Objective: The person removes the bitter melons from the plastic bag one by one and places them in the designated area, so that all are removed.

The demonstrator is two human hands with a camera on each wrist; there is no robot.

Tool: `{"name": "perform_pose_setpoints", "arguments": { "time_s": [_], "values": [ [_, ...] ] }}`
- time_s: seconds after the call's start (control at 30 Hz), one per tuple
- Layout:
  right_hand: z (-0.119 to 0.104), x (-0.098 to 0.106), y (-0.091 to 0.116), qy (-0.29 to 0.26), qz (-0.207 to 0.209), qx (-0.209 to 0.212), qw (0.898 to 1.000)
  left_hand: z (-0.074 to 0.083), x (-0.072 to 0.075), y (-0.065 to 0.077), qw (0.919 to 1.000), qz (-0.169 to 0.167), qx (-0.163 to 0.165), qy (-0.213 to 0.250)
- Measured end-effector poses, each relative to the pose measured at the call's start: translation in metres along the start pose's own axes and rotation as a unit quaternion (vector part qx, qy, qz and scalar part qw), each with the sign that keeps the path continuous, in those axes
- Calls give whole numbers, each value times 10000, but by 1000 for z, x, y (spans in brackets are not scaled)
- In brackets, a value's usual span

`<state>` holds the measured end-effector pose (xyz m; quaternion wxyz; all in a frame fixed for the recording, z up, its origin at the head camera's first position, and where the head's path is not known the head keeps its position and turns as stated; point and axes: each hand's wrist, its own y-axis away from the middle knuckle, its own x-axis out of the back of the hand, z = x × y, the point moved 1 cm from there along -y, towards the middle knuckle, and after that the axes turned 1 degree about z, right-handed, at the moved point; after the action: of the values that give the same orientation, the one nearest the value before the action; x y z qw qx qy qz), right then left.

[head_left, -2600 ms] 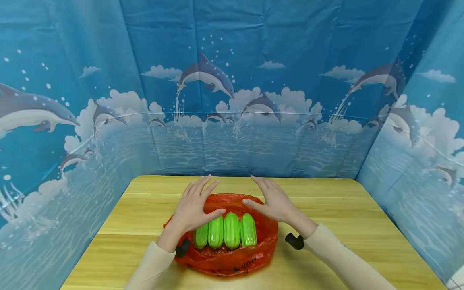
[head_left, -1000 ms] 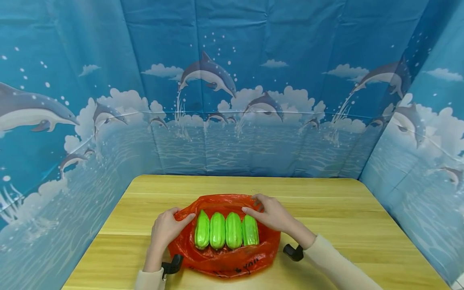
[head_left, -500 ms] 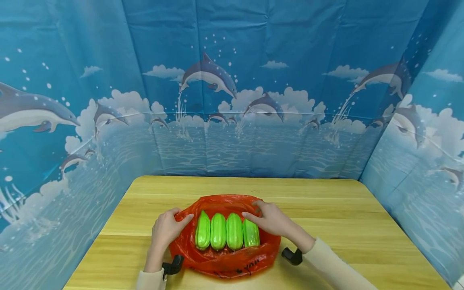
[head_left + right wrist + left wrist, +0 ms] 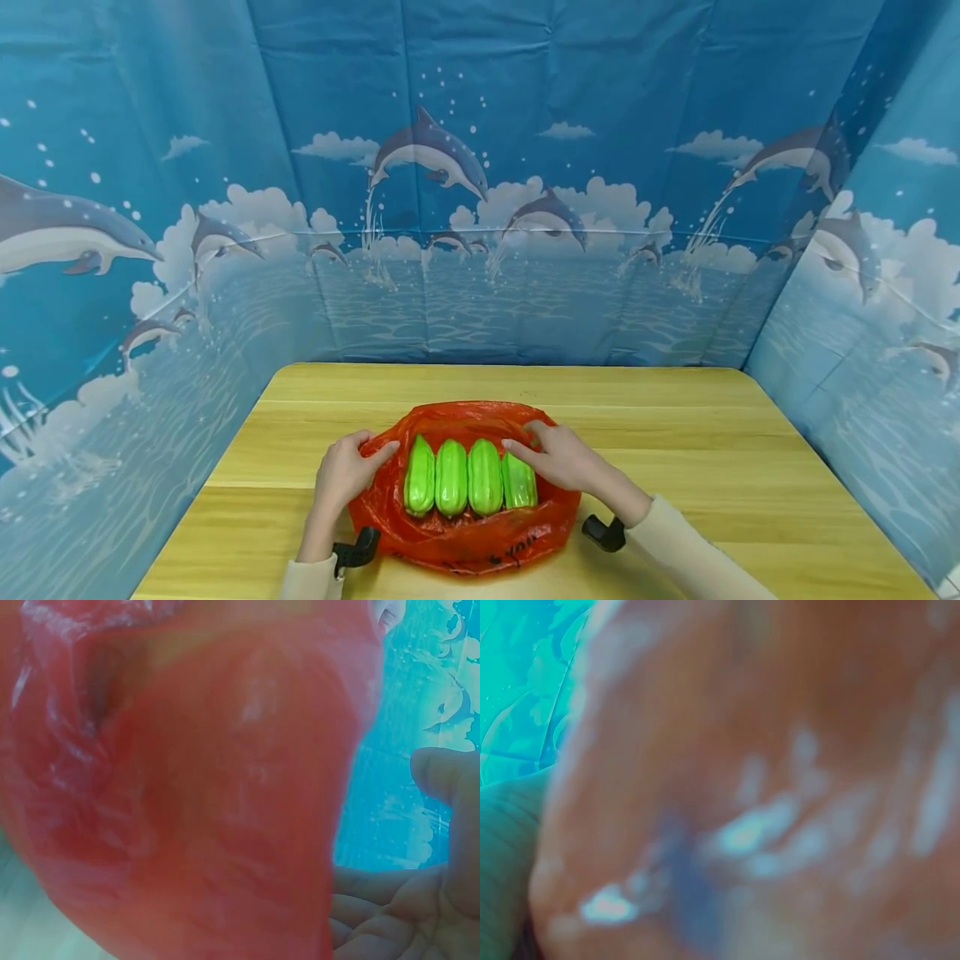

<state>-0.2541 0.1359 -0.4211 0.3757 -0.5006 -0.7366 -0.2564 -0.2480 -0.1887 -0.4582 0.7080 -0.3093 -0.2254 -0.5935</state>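
Observation:
An opened red plastic bag (image 4: pixel 420 543) with black lettering lies on the table. Inside it several long, ridged green vegetables (image 4: pixel 451 479), glossy as if wrapped in film, stand side by side. My left hand (image 4: pixel 343 475) rests at the bag's left rim, thumb stretched over the edge and fingers outside. At the right rim is my right hand (image 4: pixel 566 458), its thumb pointing inward above the rightmost vegetable. In the right wrist view the red plastic (image 4: pixel 195 802) hides part of the fingers, while the thumb (image 4: pixel 442 776) stands apart from them. Blurred red plastic (image 4: pixel 780 750) fills most of the left wrist view.
The wooden table (image 4: pixel 697 475) has rounded far corners. Blue dolphin-printed sheeting (image 4: pixel 480 208) encloses its back and both sides. Black wrist mounts (image 4: pixel 603 533) hang below each wrist, close to the bag.
Since the earliest frame, my left hand has moved left and down to the bag's left rim, and my right fingers have bent and come lower. Over the last half second hardly anything differs.

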Motion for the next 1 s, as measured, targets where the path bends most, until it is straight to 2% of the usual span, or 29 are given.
{"name": "perform_pose_setpoints", "arguments": {
  "time_s": [0.23,1.0],
  "values": [
    [0,-5,0,42,-122,-71,9999,-1,1,0,9998,-72,31,170],
    [3,-18,2,287,-416,-250,9984,1,1,0,9997,-172,31,186]
  ]
}}
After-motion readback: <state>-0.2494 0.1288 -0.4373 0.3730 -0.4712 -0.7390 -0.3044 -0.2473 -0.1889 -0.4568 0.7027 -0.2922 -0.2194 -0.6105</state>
